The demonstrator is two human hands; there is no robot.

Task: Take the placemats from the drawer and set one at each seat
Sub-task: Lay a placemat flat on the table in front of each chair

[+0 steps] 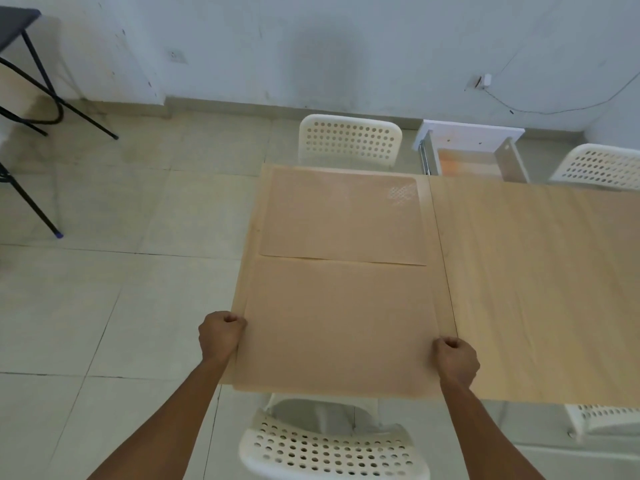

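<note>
Both grips are closed fists: our left hand (pixel 221 336) pinches the near placemat (pixel 337 327) at its left edge, our right hand (pixel 456 360) at its right edge. It lies flat on the counter (pixel 536 278) before the near chair (pixel 329 448). Just beyond lies a second placemat (pixel 341 216), facing the far chair (pixel 349 138). Behind the counter, the drawer (pixel 471 150) stands open.

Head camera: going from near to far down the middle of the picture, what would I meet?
Near chair → near placemat, a hand gripping each side → far placemat → far chair → wall.
</note>
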